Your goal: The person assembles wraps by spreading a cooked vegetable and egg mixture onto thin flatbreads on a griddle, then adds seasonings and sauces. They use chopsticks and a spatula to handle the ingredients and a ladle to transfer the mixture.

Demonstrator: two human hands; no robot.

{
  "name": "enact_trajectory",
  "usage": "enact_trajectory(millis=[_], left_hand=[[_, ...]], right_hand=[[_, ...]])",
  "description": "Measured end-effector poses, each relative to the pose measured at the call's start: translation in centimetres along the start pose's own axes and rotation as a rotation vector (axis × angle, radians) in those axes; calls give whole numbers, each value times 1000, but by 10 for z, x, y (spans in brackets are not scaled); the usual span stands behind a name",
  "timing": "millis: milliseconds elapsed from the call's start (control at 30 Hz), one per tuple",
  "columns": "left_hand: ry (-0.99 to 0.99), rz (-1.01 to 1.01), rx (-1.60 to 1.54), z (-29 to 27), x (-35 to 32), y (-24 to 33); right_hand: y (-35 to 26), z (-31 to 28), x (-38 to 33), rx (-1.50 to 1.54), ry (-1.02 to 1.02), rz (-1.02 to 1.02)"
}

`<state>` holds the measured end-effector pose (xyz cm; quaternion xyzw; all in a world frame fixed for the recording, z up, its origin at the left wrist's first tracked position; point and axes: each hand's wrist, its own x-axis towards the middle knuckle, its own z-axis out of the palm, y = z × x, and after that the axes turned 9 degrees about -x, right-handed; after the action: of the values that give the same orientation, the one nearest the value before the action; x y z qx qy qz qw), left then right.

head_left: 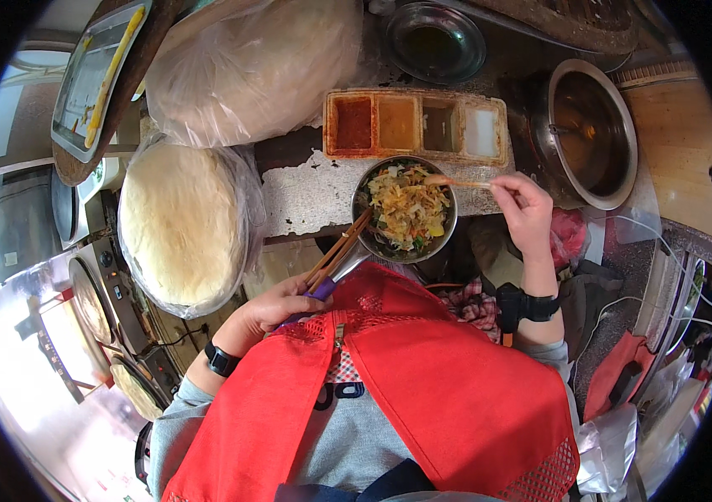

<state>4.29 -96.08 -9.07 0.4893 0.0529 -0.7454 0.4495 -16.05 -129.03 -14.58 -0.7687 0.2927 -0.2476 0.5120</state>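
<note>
Saucepan (454, 216), shredded vegetables (408, 207) inside. Below-left: left hand (287, 304), fingers clamped on purple handle (321, 289) and chopsticks (346, 244). Right: right hand (524, 211), fingers pinching wooden spoon (460, 181). Below: grey shirt (356, 439), dark lettering (341, 393).

Purple handle (321, 289) partly hidden, chopsticks (341, 249) partly covered

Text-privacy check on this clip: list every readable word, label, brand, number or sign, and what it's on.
Gray shirt: large dark lettering on the chest, partly covered by the red vest; not copied here.
Dark control panel, left: any markings too small to read.
Plastic bag, lower right: any print too blurred to read.
Steel pan, four-part sauce tray: no lettering visible.
</note>
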Motion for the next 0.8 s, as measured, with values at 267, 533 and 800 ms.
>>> enact_trajectory(millis=[267, 533, 800], left_hand=[[-165, -2, 57, -1, 17, 10], [-109, -28, 106, 10, 22, 17], [-49, -20, 210, 13, 20, 20]], right_hand=[[46, -12, 36, -589, 368, -75], [76, -13, 26, -156, 342, 335], [73, -20, 6, 575, 498, 467]])
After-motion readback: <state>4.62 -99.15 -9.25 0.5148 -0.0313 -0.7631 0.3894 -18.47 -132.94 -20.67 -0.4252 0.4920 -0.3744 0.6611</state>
